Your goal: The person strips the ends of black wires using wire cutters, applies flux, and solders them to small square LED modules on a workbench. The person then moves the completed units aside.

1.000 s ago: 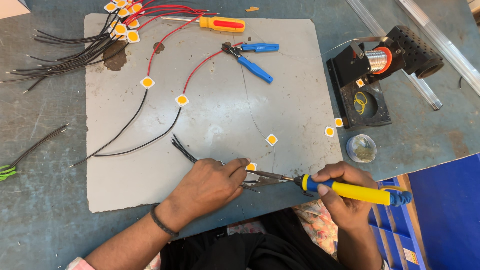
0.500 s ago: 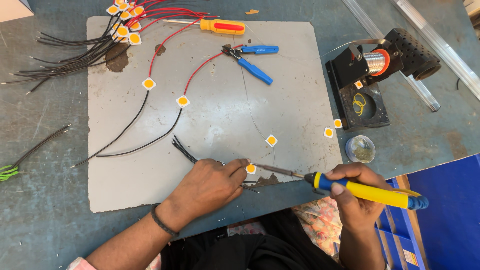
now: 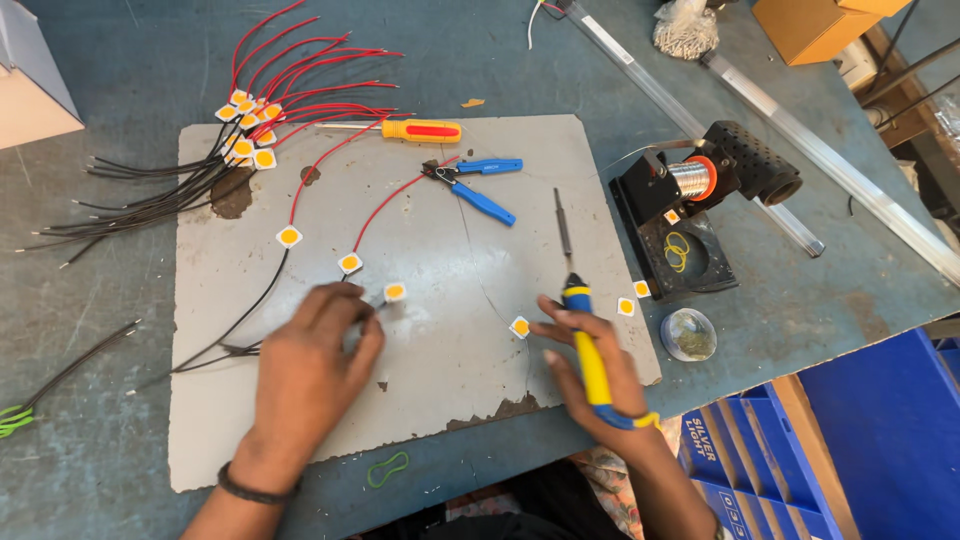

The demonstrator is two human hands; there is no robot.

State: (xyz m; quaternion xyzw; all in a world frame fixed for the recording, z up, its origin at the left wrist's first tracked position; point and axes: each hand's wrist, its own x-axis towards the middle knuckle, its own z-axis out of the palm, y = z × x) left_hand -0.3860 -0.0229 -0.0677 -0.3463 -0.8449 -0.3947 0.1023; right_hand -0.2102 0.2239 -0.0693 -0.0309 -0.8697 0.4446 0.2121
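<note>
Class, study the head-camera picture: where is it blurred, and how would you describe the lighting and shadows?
Head view: the left hand is motion-blurred over the grey mat; the right hand gripping the yellow-and-blue soldering iron is slightly soft; lighting is even and diffuse, shadows faint, no harsh glare.

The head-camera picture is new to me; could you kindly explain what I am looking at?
It is taken from a camera worn on a person's head, looking down at their own two bare hands over a workbench. The right hand grips a soldering iron with a blue and yellow handle, tip pointing away. The left hand rests on a grey mat, its fingers at a small orange chip with a wire. Further away lie pliers, a screwdriver, a solder stand and a bundle of wired chips.
</note>
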